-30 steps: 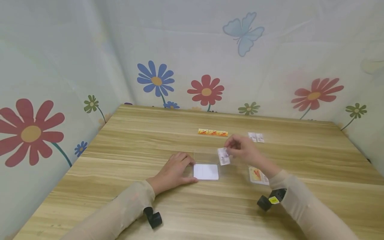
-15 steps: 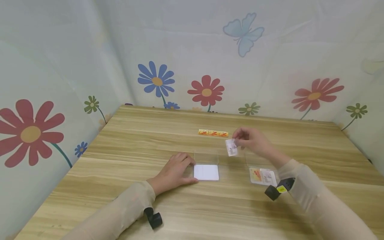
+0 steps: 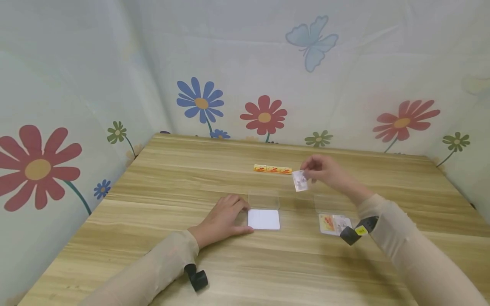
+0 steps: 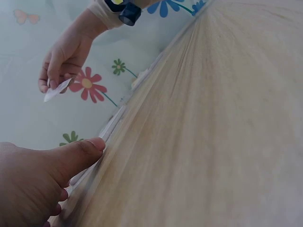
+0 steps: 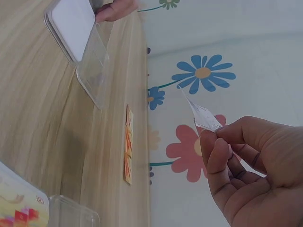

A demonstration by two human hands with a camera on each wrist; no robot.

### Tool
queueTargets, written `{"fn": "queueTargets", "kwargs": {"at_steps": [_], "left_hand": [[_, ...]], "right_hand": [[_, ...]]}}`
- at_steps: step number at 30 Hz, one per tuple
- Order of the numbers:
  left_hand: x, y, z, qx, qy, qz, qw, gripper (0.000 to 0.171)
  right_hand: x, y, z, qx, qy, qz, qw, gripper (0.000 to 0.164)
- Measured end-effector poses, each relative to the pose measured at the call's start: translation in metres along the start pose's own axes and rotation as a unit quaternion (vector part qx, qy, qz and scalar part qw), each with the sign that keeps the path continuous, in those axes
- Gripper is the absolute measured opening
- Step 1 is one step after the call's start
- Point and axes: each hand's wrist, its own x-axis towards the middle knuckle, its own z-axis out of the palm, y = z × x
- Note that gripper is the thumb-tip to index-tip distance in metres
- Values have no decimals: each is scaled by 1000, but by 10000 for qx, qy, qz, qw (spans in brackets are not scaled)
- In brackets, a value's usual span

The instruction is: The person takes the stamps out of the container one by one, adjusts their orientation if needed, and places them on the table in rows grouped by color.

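My right hand (image 3: 325, 172) pinches a small pale stamp with a purplish print (image 3: 300, 181) between thumb and fingertips, raised above the table. In the right wrist view this stamp (image 5: 204, 117) is seen nearly edge-on. My left hand (image 3: 226, 216) lies at the left side of a clear plastic case (image 3: 264, 199) with its lid folded back, thumb and fingers holding its edge. Inside the case is a blank white surface (image 3: 263, 219). To the right, a second clear case (image 3: 334, 206) contains a yellow-red stamp (image 3: 326, 222) and a pale one (image 3: 340, 222), partly covered by the wrist camera.
A row of yellow-red stamps (image 3: 272, 169) lies toward the back of the wooden table (image 3: 183, 170). Black wrist cameras hang below the left sleeve (image 3: 198, 280) and right sleeve (image 3: 350, 236). A flowered cloth (image 3: 237, 51) hangs behind and at the sides.
My right hand has moved back and to the right with the stamp, away from the left case. Two pale stamps at the back right are now hidden behind it. My left hand stays put.
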Motion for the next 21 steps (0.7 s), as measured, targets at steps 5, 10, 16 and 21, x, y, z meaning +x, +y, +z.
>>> {"fn": "queueTargets", "kwargs": {"at_steps": [5,10,16,21], "left_hand": [[0,0,0,26,-7,25,10000,51],[1,-1,0,40,20,67,10000,51],[0,-1,1,20,8,44,10000,51],[0,-3,2,15,30,41,10000,51]], "right_hand": [[0,5,-8,-64,34,23,10000,18],[0,10,-15,-109,52,162,9998,21],[1,16,-24,-185,75,186,9996,21],[2,18,-31,-338,60,295,9990,22]]}}
